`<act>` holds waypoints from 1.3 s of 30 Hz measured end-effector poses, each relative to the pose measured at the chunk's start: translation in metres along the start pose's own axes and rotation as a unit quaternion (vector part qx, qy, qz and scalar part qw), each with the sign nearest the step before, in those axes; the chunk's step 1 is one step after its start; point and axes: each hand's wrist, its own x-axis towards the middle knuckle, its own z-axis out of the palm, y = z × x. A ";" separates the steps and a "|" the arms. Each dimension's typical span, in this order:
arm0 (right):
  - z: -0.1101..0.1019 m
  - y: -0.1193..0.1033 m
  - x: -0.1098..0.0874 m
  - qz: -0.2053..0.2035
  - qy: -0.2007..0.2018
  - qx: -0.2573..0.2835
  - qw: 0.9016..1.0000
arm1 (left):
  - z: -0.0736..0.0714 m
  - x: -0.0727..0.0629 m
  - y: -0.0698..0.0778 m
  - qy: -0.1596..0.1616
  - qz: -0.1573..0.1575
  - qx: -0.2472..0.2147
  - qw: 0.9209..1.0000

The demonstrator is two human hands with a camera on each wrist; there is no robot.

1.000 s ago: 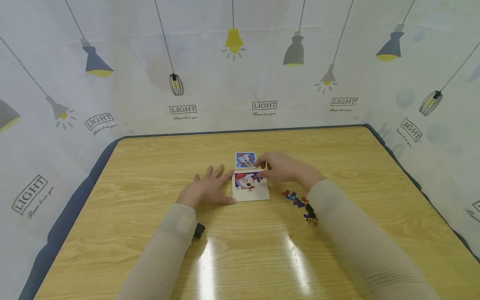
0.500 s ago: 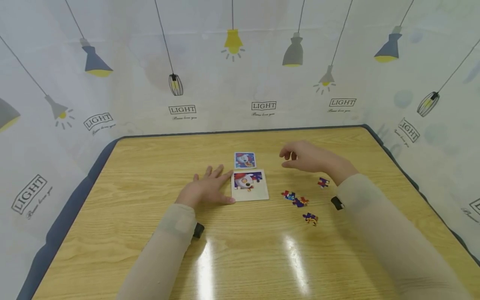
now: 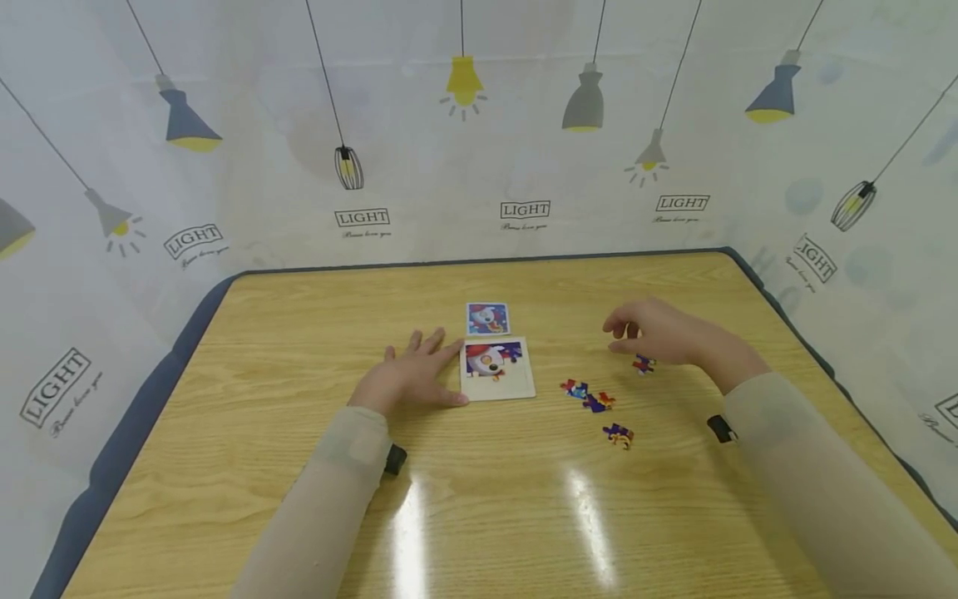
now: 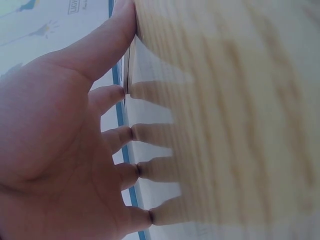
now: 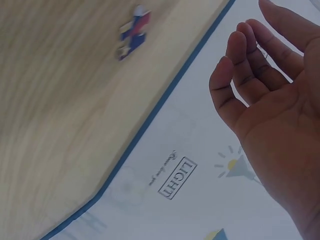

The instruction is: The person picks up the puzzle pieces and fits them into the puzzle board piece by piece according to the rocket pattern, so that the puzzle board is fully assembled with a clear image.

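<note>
A cream puzzle board [image 3: 500, 391], partly filled with pieces of a red, white and purple cartoon face, lies mid-table. Just behind it sits a small picture card [image 3: 488, 319] of a similar image. My left hand [image 3: 410, 376] rests spread on the table, index finger and thumb touching the board's left edge. Its fingertips press the wood in the left wrist view. My right hand [image 3: 654, 333] is raised at the right, fingers loosely bent and holding nothing. Beneath and beside it lies a loose puzzle piece [image 3: 644, 364], which also appears as a blurred piece [image 5: 134, 31] in the right wrist view.
Several more loose pieces lie right of the board: two touching or nearly so, a red-blue piece [image 3: 575, 388] and a purple-orange piece [image 3: 599, 403], and nearer me a purple-yellow piece [image 3: 619, 435]. A lamp-printed backdrop [image 3: 449, 208] surrounds the wooden table [image 3: 299, 333].
My right hand has left the board's top right corner and moved rightward to near the far-right loose piece. My left hand has stayed in place.
</note>
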 end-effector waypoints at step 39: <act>0.033 0.070 -0.026 0.081 0.017 0.036 0.996 | -0.001 -0.002 0.001 -0.001 0.000 -0.009 1.000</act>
